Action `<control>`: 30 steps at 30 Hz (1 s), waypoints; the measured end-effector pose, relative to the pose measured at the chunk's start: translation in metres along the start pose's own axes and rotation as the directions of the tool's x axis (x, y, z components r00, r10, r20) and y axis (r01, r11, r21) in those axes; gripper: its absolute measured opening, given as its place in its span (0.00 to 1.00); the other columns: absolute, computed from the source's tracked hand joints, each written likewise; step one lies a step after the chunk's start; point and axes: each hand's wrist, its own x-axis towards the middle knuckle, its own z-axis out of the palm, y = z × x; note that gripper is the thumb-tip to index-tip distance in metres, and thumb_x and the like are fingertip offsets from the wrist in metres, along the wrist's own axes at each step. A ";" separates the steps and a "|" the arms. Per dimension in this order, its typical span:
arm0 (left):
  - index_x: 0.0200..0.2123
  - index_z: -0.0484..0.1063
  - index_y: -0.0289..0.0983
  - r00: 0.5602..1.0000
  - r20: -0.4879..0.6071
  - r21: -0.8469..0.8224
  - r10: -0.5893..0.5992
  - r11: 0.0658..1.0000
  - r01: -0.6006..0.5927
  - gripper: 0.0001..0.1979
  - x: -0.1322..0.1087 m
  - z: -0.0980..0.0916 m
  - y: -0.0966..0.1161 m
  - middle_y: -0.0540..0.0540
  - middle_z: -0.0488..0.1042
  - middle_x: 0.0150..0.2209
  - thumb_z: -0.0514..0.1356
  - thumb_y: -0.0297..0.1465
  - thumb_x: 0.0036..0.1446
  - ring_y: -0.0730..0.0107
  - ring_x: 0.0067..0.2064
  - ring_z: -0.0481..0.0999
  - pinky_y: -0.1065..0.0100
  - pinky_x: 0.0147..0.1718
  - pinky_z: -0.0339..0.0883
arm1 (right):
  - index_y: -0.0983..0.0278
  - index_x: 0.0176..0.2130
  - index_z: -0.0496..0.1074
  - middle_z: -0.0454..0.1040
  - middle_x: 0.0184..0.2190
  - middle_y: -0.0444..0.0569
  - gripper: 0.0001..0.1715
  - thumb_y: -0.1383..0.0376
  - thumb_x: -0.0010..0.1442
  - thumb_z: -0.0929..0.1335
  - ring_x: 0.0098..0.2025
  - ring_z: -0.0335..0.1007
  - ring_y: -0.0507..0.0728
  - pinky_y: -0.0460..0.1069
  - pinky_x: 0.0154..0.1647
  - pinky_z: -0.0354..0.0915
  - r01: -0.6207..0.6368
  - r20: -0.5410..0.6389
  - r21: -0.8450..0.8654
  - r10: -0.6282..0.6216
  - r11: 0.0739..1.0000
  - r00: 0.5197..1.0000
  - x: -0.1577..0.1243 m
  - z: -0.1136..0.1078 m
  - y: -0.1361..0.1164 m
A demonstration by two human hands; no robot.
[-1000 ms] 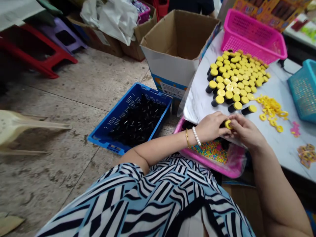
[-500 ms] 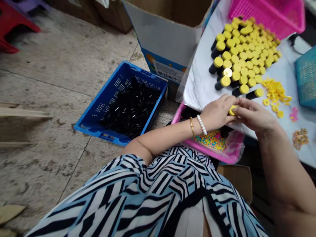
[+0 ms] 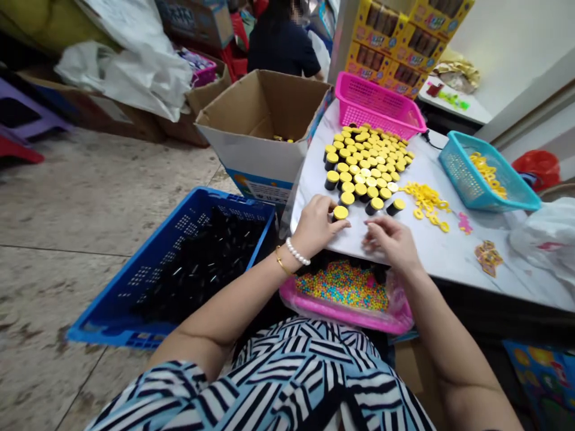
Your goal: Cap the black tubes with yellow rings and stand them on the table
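My left hand (image 3: 317, 227) is closed around a black tube with a yellow cap (image 3: 340, 213), standing it on the white table (image 3: 442, 251) at the near edge of a cluster of several yellow-capped tubes (image 3: 366, 160). My right hand (image 3: 390, 239) hovers just to the right of it, fingers loosely curled and apart, holding nothing. On my lap sits a pink tray (image 3: 336, 311) filled with small multicoloured candy beads (image 3: 344, 284). A pile of loose yellow rings (image 3: 426, 202) lies on the table to the right of the tubes.
A blue crate (image 3: 135, 287) of black tubes sits on the floor at left. An open cardboard box (image 3: 251, 131) stands behind it. A pink basket (image 3: 381, 102) and a teal basket (image 3: 487, 173) with yellow rings rest on the table. Another person (image 3: 283, 42) sits at the back.
The right hand has let go of the capped tube and pulled back. The left hand now sets the tube down by the cluster. The camera has tilted up, showing more of the room.
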 end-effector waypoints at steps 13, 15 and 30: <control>0.46 0.61 0.41 0.978 -0.021 -0.077 -0.208 0.976 0.205 0.27 0.010 0.011 0.004 0.56 0.73 0.27 0.74 0.31 0.50 0.67 0.32 0.77 0.63 0.36 0.69 | 0.65 0.51 0.63 0.75 0.26 0.42 0.37 0.64 0.46 0.78 0.27 0.79 0.57 0.49 0.24 0.76 -0.096 -0.236 -0.044 0.083 0.994 0.968 0.065 -0.069 0.007; 0.46 0.63 0.40 0.981 -0.021 -0.035 -0.193 0.981 0.192 0.25 0.015 0.011 0.007 0.54 0.75 0.29 0.73 0.30 0.52 0.66 0.34 0.78 0.63 0.37 0.69 | 0.65 0.55 0.60 0.75 0.25 0.41 0.40 0.67 0.47 0.77 0.26 0.78 0.58 0.50 0.27 0.77 -0.125 -0.221 -0.035 0.114 0.992 0.969 0.069 -0.054 0.005; 0.37 0.79 0.35 0.500 0.817 -0.093 0.289 0.920 -0.380 0.12 -0.107 0.054 -0.014 0.41 0.81 0.38 0.57 0.32 0.69 0.65 0.39 0.81 0.68 0.37 0.71 | 0.65 0.48 0.79 0.80 0.38 0.61 0.18 0.60 0.59 0.72 0.42 0.79 0.66 0.60 0.47 0.73 -0.012 0.063 -0.895 0.154 0.446 0.986 -0.081 -0.058 0.097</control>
